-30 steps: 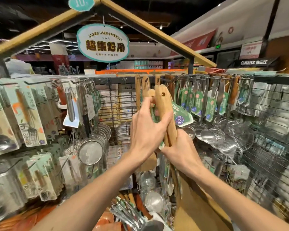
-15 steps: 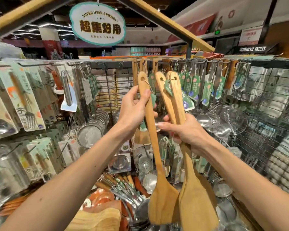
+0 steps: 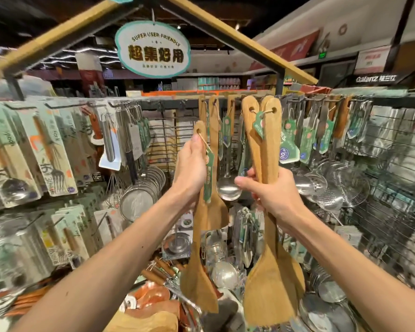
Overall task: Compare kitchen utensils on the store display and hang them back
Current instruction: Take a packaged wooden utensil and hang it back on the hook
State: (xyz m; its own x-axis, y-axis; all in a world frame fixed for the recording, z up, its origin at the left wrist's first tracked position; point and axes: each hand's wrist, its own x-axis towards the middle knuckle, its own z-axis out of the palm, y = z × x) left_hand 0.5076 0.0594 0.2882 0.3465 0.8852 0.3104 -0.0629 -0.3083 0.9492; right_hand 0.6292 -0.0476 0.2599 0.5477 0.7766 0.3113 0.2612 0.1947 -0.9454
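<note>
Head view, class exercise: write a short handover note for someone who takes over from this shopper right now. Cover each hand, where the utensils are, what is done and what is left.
Left hand: shut on one wooden spatula, gripped at the handle, blade hanging down, green tag on its loop.
Right hand: shut on two wooden spatulas held together, handles up, blades down.
More wooden utensils hang on the top rail hooks behind the hands.
Done: three spatulas are off the hooks and held side by side for comparing.
Left: finish comparing, then hang all three back by their handle holes on the rail.
</note>
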